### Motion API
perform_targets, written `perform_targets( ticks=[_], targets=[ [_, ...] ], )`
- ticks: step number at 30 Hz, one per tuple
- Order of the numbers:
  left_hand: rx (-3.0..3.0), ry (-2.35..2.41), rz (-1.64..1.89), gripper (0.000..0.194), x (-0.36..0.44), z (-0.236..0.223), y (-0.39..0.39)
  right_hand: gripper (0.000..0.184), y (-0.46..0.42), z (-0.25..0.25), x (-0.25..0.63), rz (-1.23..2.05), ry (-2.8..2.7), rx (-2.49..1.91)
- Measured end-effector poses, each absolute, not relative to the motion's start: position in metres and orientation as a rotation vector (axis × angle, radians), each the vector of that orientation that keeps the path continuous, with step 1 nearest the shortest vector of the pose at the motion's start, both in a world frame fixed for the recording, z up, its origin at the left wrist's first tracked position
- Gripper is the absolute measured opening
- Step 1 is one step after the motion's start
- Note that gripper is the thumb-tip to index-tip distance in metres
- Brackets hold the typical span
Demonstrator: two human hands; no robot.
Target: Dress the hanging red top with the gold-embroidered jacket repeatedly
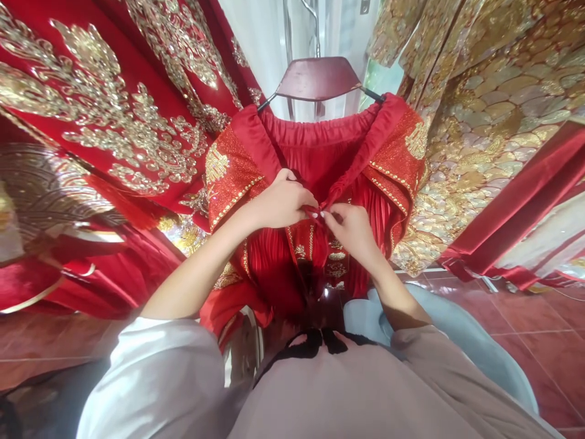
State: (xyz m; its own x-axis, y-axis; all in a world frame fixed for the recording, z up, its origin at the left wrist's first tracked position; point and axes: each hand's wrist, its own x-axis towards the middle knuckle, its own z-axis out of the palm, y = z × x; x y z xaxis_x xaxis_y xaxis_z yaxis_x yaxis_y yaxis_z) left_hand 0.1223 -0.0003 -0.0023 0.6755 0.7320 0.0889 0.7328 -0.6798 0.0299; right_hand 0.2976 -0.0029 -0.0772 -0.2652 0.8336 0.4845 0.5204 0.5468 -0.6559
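Note:
In front of me a red pleated skirt (274, 256) with a gathered waistband and gold-trimmed, glittery panels hangs from a dark reddish hanger (319, 79). At the front opening of the waistband, both hands meet on a thin red tie (321, 213). My left hand (287, 198) comes from the left, its fingers closed on the tie. From the right, my right hand (351, 228) pinches the tie between thumb and forefinger. The fingertips of the two hands are almost touching. Whether the tie is knotted there is too small to tell.
Red cloth with gold sequin embroidery (137, 110) hangs at the left. Gold scale-patterned garments (493, 122) hang at the right. A grey-blue plastic chair (470, 341) stands below right on reddish floor tiles (525, 317). A metal rail (315, 24) is behind the hanger.

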Motion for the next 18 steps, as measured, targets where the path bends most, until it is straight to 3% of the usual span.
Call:
perform_targets(
  ticks=[7, 13, 18],
  targets=[
    [-2.855, -1.262, -0.152, 0.024, 0.123, -0.002, -0.004, 0.027, 0.001, -0.101, 0.285, 1.053, -1.47, -0.833],
    [-2.771, -1.297, -0.091, 0.027, 0.123, -0.002, -0.009, 0.025, 0.001, -0.13, 0.279, 1.229, -1.303, -0.909],
    [-2.827, -1.239, 0.074, 0.029, 0.112, 0.009, -0.025, 0.024, -0.014, -0.184, 0.282, 1.224, -1.427, -1.076]
  ],
)
